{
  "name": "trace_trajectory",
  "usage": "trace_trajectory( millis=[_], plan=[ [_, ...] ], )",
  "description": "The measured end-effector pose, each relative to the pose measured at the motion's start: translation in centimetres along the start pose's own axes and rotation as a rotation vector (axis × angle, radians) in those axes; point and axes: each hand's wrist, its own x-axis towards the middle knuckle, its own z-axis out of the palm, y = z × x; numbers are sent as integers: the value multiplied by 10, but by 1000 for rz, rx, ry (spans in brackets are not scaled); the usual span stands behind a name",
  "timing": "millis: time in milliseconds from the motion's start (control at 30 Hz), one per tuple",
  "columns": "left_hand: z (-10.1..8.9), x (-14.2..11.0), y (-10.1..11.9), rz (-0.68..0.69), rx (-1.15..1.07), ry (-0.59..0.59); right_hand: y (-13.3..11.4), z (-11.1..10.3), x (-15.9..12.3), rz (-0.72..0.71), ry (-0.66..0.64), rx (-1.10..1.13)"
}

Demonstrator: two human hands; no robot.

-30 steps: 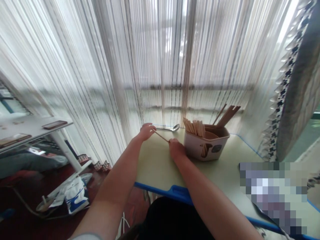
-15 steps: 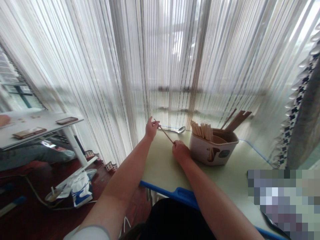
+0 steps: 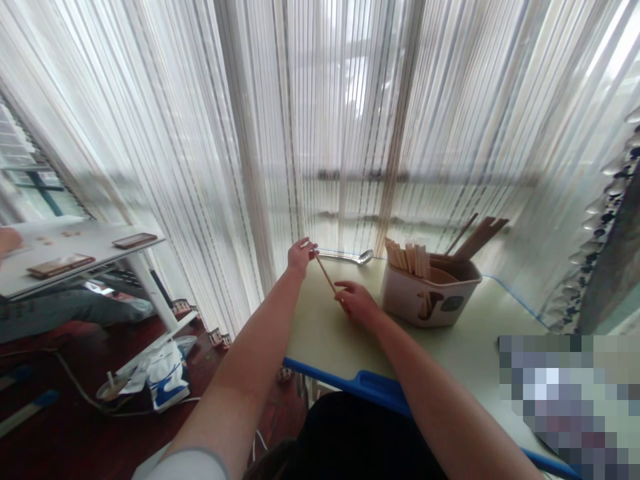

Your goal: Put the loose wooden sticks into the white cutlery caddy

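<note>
A thin brown chopstick [image 3: 325, 272] slants between my two hands above the pale green tabletop. My left hand [image 3: 301, 258] pinches its far end near the curtain. Around the near end, the thumb and fingers of my right hand [image 3: 358, 304] are closed, with the index finger stretched somewhat along it. Just beyond the stick lies a metal slotted spoon [image 3: 364, 257] at the table's back edge. To the right of my right hand stands a utensil holder [image 3: 407, 298], with light wooden chopsticks [image 3: 413, 259] in its left part and dark wooden utensils [image 3: 483, 239] leaning at the right.
The table [image 3: 325, 340] has a blue rim [image 3: 330, 377]. Sheer curtains [image 3: 340, 120] hang directly behind it. At left stands a white table [image 3: 100, 233] with trays, and another person's hand [image 3: 9, 239] rests there. A bag [image 3: 167, 377] and cables lie on the dark red floor.
My right hand has moved slightly left and nearer to me, its fingers loosening and stretching out. The chopstick now slants more steeply. My left hand's raised finger has come down.
</note>
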Motion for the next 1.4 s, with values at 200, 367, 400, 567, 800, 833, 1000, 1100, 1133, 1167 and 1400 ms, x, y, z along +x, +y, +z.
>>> trace_trajectory(
  millis=[200, 367, 400, 567, 800, 833, 1000, 1100, 1133, 1167, 1400],
  plan=[
    [-9, 6, -22, -234, 113, -8, -9, -10, -3, 148, -226, 706],
    [-9, 8, -25, -261, 165, -17, -6, -10, -2, 184, -212, 738],
    [-9, 8, -25, -263, 176, -20, -6, -9, -2, 192, -215, 744],
    [-8, 6, -23, -292, 263, -48, -15, -11, -7, 96, -184, 808],
    [-17, -8, -10, -339, 430, -334, -29, -26, -4, -204, 265, 599],
    [-19, -11, -7, -334, 474, -432, -29, -29, -3, -245, 325, 542],
    [-20, -23, 6, -287, 583, -934, -27, -37, -4, -318, 504, 333],
    [-16, -31, 11, -307, 501, -999, -25, -31, -7, -318, 467, 166],
    [-14, -32, 11, -313, 474, -1004, -24, -28, -7, -327, 452, 104],
    [-13, -33, 12, -326, 454, -1017, -23, -25, -7, -337, 438, 45],
    [-15, -32, 6, -398, 393, -1121, -25, -23, -14, -472, 476, -143]
  ],
)
